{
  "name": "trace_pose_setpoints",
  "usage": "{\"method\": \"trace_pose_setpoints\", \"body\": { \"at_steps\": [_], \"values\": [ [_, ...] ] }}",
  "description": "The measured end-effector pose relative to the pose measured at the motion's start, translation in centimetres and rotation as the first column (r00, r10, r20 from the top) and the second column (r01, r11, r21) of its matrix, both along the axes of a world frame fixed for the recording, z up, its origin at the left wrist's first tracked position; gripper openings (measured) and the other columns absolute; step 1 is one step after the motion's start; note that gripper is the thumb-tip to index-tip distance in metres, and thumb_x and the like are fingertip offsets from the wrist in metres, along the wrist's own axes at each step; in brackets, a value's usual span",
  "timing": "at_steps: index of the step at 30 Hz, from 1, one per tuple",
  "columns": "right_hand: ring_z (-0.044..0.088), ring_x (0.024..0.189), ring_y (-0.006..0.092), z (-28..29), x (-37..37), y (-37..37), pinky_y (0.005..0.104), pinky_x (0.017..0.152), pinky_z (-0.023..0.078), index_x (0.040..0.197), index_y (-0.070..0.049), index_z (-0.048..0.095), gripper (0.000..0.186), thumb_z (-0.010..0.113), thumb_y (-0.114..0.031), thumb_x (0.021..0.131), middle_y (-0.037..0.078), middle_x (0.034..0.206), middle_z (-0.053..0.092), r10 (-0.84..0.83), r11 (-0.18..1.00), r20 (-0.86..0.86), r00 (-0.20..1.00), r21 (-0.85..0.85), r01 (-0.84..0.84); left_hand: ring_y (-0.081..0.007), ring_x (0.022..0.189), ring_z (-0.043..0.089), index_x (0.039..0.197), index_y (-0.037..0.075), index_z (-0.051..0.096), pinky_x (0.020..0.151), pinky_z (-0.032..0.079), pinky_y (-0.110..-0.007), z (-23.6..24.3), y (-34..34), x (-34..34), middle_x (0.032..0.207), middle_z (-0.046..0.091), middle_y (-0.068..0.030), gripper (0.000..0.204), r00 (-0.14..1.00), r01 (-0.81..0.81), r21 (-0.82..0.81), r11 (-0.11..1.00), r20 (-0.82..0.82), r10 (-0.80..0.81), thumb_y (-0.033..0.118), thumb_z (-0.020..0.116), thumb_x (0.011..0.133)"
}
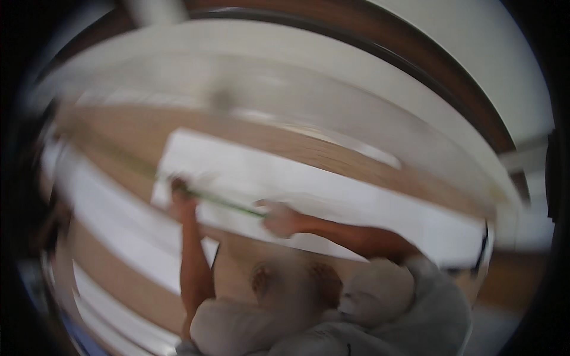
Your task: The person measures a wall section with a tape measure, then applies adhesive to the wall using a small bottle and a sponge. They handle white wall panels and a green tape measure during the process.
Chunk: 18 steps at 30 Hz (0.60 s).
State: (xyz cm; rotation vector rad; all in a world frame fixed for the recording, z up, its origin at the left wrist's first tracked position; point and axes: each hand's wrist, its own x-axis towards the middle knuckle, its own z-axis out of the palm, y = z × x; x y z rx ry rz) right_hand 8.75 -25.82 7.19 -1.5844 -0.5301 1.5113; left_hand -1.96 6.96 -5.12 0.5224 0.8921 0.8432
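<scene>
A thin green strip (228, 203) runs slantwise between my two hands over a long white sheet (332, 196). Blur hides its exact kind. My left hand (181, 200) is closed around the strip near the sheet's left end. A paler, smeared yellowish band carries on from there toward the upper left. Lower and to the right, my right hand (281, 218) is closed on the strip's other end, above the sheet's near edge. Motion smears the fingers of both hands.
Another long white piece (124, 213) lies on the brown surface (237, 121) to the left. Beyond the sheet is a blurred pale band (356, 113), with a dark brown edge (409, 53) behind it. Dark blurred shapes stand at the far left.
</scene>
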Motion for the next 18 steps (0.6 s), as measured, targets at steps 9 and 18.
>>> {"method": "trace_pose_setpoints", "body": {
  "at_steps": [9,18],
  "values": [
    [0.070,0.096,0.0338,0.0,0.8,0.4,0.0417,0.078,0.056,0.137,0.015,0.044,0.083,0.070,-0.032,0.074,0.026,0.101,0.070,0.015,1.000,0.292,0.956,-0.015,-0.011,-0.0259,0.102,0.064,0.119,-0.007,0.057,0.101,0.052,-0.038,0.1,-0.2,1.8,0.109,0.067,-0.0152,0.041,0.999,0.028,0.119,0.993,0.036,-0.033,0.030,0.041,0.110],
    [0.067,0.107,0.0352,0.3,0.9,0.0,0.0426,0.086,0.055,0.138,0.015,0.046,0.082,0.068,-0.032,0.074,0.028,0.112,0.067,0.015,1.000,0.320,0.947,-0.007,-0.013,-0.0238,0.097,0.062,0.115,-0.005,0.059,0.090,0.053,-0.035,0.4,-2.3,1.2,0.112,0.064,-0.0161,0.034,0.995,0.102,-0.088,0.991,0.011,-0.101,0.026,0.045,0.108]
  ]
}}
